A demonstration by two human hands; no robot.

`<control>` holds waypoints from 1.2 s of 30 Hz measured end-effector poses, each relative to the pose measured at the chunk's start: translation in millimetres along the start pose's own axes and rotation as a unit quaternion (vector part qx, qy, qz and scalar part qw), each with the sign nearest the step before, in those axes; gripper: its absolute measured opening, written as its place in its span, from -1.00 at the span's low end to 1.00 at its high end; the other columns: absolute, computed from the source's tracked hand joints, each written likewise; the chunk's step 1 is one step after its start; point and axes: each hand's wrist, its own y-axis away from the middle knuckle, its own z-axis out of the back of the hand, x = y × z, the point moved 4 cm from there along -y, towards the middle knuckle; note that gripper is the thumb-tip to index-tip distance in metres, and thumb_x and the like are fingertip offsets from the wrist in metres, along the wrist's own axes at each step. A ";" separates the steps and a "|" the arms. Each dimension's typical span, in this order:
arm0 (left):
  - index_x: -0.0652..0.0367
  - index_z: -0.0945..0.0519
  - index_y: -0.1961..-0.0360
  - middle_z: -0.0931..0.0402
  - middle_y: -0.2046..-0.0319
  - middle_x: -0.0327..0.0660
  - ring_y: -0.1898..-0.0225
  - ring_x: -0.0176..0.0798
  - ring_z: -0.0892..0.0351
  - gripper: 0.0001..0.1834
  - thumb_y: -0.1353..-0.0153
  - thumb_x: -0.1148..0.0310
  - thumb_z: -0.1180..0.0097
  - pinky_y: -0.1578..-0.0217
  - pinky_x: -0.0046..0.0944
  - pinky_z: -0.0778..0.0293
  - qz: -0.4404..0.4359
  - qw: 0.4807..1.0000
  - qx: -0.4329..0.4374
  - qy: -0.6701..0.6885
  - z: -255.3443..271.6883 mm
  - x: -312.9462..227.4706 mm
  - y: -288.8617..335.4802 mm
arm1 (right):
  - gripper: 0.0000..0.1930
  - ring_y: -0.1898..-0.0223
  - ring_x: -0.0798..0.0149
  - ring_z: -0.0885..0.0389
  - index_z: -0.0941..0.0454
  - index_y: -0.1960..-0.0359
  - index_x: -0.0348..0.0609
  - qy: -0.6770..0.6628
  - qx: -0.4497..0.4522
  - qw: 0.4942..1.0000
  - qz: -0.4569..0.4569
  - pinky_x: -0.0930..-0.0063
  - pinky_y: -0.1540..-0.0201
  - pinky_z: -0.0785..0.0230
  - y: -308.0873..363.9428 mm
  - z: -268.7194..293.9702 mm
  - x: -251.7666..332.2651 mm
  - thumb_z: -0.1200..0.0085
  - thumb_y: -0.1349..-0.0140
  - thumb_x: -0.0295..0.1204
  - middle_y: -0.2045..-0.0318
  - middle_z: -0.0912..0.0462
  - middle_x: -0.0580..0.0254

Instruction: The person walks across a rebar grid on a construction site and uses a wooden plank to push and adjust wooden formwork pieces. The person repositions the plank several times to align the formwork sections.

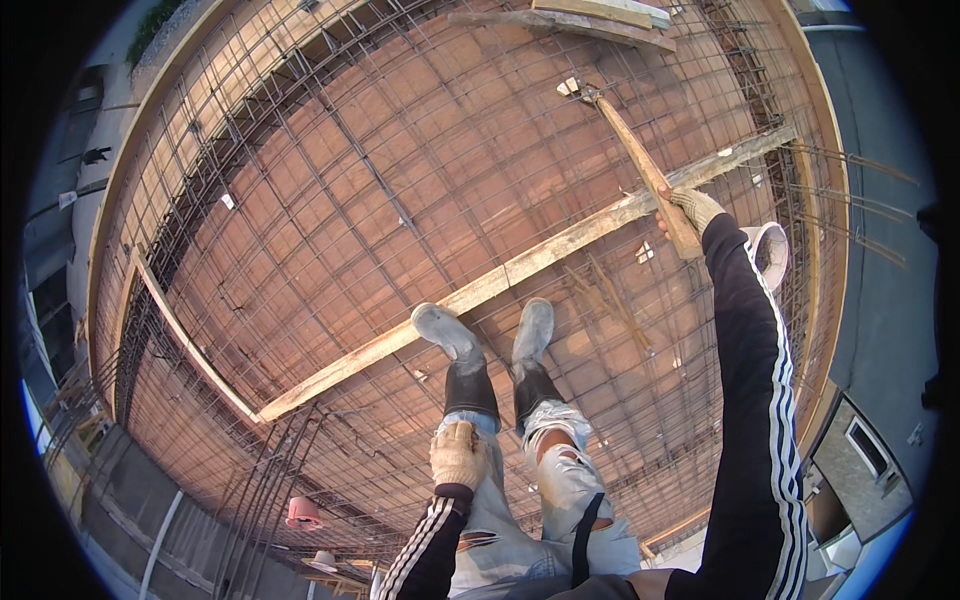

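At right, the right hand [697,207] is clamping a wooden-handled tool [633,147] over rebar mesh [402,217], its far head [588,93] looking indistinct. The left hand [458,455] is resting on the left leg [495,500]; its grip I cannot tell.

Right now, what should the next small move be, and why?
I'd probably bring the left hand up from the left leg to the wooden handle. The right hand alone grips it, close to its near end, while the tool head is at the far end, beside a white block. A second grip might steady it.
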 end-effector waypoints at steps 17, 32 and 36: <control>0.06 -0.60 0.01 -0.63 0.04 -0.06 -0.11 0.09 -0.58 -0.68 -0.21 0.25 -0.18 -0.23 0.16 -0.35 0.020 1.000 0.011 -0.006 -1.0 1.0 3.7 | -0.51 0.42 0.25 -0.72 -0.53 0.04 -0.22 -0.132 0.005 0.991 0.026 0.33 0.42 -0.66 109.7 -1.5 -65.8 -0.36 -0.33 -0.05 0.33 -0.68 0.14; 0.13 -0.60 0.05 -0.62 0.03 0.05 -0.10 0.18 -0.56 -0.66 -0.17 0.26 -0.22 -0.23 0.25 -0.34 0.061 0.982 -0.142 0.109 70.6 -2.0 68.1 | -0.65 0.56 0.38 -0.62 -0.51 0.11 -0.16 0.178 0.084 0.974 0.112 0.48 0.57 -0.59 204.7 -130.7 -27.3 -0.35 -0.34 -0.19 0.37 -0.54 0.27; 0.13 -0.59 0.05 -0.62 0.05 0.07 -0.08 0.20 -0.56 -0.66 -0.18 0.23 -0.23 -0.21 0.23 -0.36 0.100 0.978 -0.152 0.100 71.7 16.9 69.4 | -0.62 0.55 0.37 -0.60 -0.50 0.07 -0.24 0.198 0.149 0.957 0.154 0.48 0.55 -0.57 206.9 -208.8 0.3 -0.34 -0.35 -0.21 0.38 -0.53 0.26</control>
